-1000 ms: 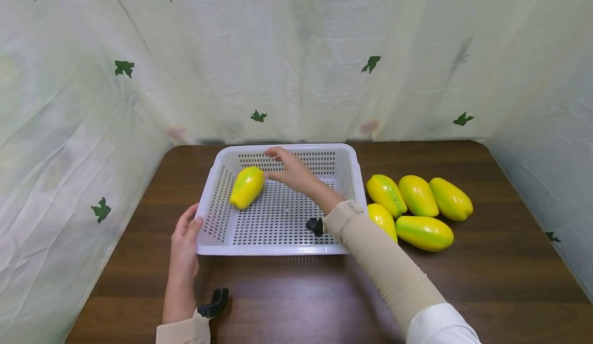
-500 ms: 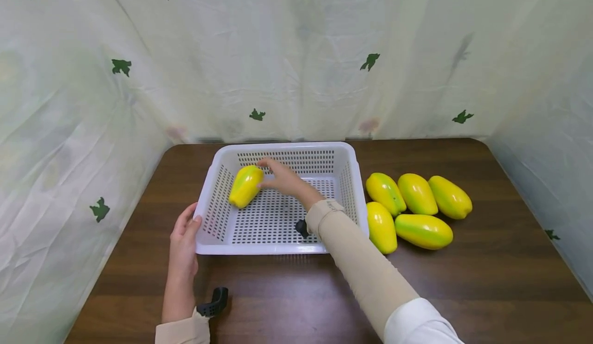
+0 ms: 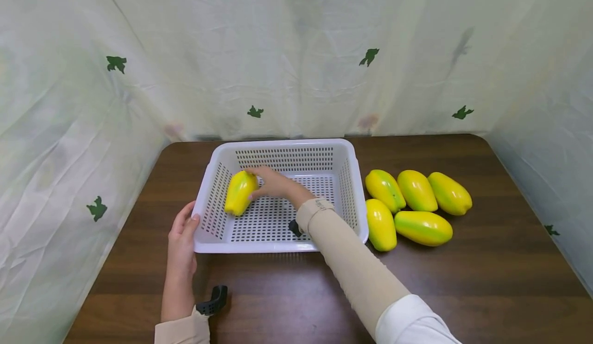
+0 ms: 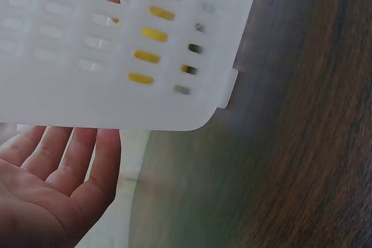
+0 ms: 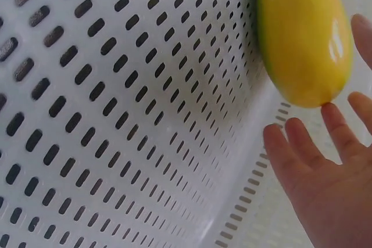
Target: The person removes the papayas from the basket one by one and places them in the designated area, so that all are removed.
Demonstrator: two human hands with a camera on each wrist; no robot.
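A white perforated plastic basket [image 3: 278, 247] stands on the table, tilted up somewhat toward me. My left hand [image 3: 182, 241] holds its left rim, thumb on the rim and fingers against the outside; in the left wrist view the fingertips disappear behind the basket. One glossy yellow-green papaya [image 3: 240, 193] lies inside, toward the left wall. My right hand [image 3: 274, 184] reaches into the basket with thumb and fingers spread about the papaya's right side. In the right wrist view, a fairly straight fingertip [image 5: 332, 114] touches the end of the papaya [image 5: 305, 33].
Several more papayas [image 3: 417, 190] lie grouped on the dark wooden table [image 3: 500, 272], to the right of the basket. The nearest papaya [image 3: 381, 224] is close against the basket's right side. A pale curtain [image 3: 296, 66] with green leaf shapes hangs behind and at both sides.
My right hand has moved left and slightly toward me, coming up to the papaya. The papaya has shifted slightly left and nearer in the basket. My left hand keeps its hold.
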